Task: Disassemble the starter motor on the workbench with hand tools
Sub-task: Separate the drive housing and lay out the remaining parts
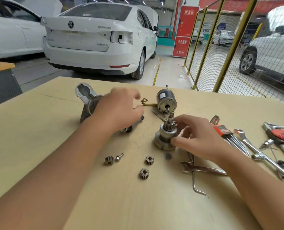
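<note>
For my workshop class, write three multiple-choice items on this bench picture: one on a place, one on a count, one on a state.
1. Where does the black cylindrical motor body stand?
A. beyond the grey pinion drive assembly
B. at the near edge of the wooden workbench
C. on the floor

2. How many small loose brass-coloured toothed gears lie on the bench?
A. one
B. three
C. five

3. What is the right hand doing?
A. lying flat on the bench
B. lifting a spanner
C. gripping the pinion drive assembly

Answers: 1 A, the body stands farther from the camera than the assembly. 2 B, three gears lie in front of it. 3 C, its fingers curl round the assembly's base.
</note>
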